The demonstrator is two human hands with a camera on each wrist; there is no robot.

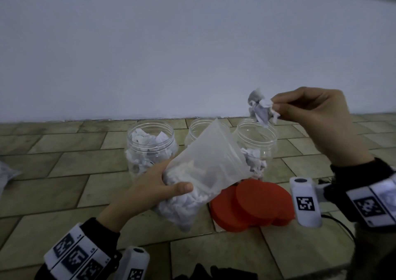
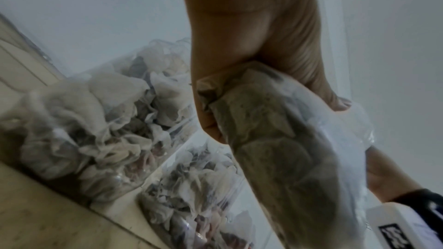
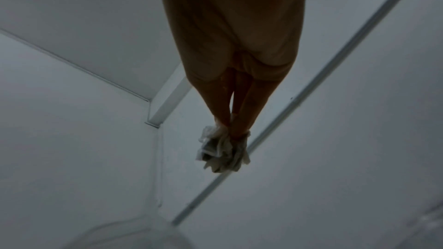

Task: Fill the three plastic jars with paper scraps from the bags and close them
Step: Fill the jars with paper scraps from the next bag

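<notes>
Three clear plastic jars stand on the tiled floor by the wall. The left jar (image 1: 150,151) is mostly full of white scraps. The middle jar (image 1: 203,127) is largely hidden behind the bag. The right jar (image 1: 260,144) holds scraps at its bottom. My left hand (image 1: 154,189) grips a clear plastic bag (image 1: 205,172) of paper scraps, its open mouth tilted up toward the jars. My right hand (image 1: 276,106) pinches a crumpled wad of paper scraps (image 1: 262,108) just above the right jar's mouth. In the right wrist view, the fingertips (image 3: 225,126) hold that wad (image 3: 223,150).
Red lids (image 1: 250,204) lie overlapping on the floor in front of the right jar. Another bag of scraps (image 1: 6,174) shows at the left edge. A black cable (image 1: 340,224) runs along the floor at the right. The white wall stands right behind the jars.
</notes>
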